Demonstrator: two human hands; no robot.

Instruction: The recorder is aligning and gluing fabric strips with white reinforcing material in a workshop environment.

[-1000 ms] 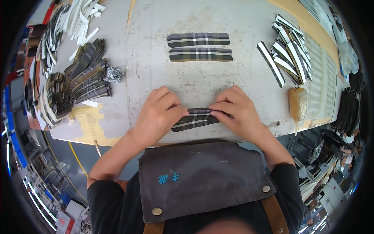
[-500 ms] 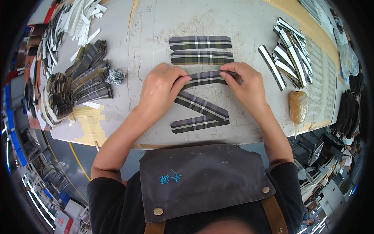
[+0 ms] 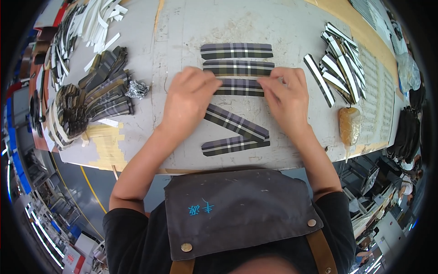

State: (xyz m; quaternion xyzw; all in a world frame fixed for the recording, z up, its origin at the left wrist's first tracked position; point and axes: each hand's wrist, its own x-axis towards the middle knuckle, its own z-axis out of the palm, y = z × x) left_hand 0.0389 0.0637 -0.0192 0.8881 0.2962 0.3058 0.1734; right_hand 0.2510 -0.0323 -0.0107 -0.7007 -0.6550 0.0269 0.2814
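Note:
A plaid fabric strip [image 3: 241, 87] in grey, black and white lies nearly straight across the table between my hands. My left hand [image 3: 189, 98] has its fingertips closed at the strip's left end. At the right end, my right hand [image 3: 288, 93] pinches with thumb and forefinger; both hands are slightly blurred. Just beyond are two similar strips, the farther strip [image 3: 237, 50] and the middle strip [image 3: 238, 68], roughly parallel. Nearer me, a slanted strip [image 3: 237, 122] overlaps the right end of another strip [image 3: 228, 146].
To the left sit a pile of plaid pieces [image 3: 107, 93], a crumpled foil ball [image 3: 137, 89] and white strips [image 3: 98, 23]. On the right are a heap of white-backed strips [image 3: 342, 64], one separate strip [image 3: 319, 81] and an amber lump in clear wrap [image 3: 349, 122].
The strip between my hands was bowed and tilted; now it is straight and lies close along the middle strip. Both hands have shifted slightly away from me.

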